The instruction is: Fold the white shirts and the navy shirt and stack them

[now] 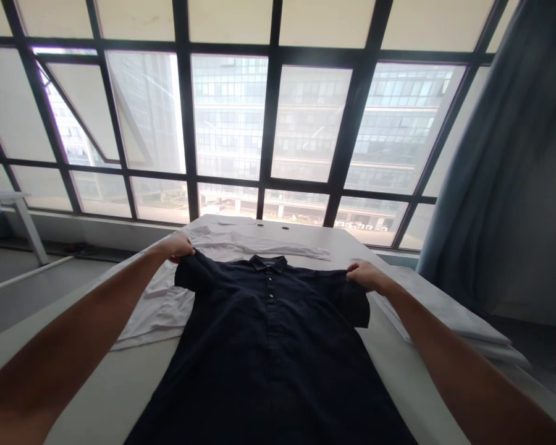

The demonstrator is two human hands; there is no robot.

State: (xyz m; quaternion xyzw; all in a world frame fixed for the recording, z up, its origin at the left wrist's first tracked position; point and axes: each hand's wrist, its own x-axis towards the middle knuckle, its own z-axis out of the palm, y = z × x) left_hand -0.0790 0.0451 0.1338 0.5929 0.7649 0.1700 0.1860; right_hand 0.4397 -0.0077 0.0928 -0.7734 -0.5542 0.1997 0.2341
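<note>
A dark navy short-sleeved shirt point(271, 346) lies spread front side up, its collar toward the window and its lower end running out of view at the bottom. At the upper edge of its left-side sleeve, my left hand point(180, 246) pinches the fabric. My right hand point(366, 275) is closed on the top of the opposite sleeve. Both arms reach forward along the shirt's sides. Beneath and beyond the shirt, a white garment point(160, 309) lies rumpled, partly covered by it.
The white table point(343, 242) reaches to the large framed window point(229, 123). Folded white cloth point(449, 309) is stacked along the table's right side. A blue-grey curtain point(486, 167) hangs at the right. Another white table point(4, 198) stands at the far left.
</note>
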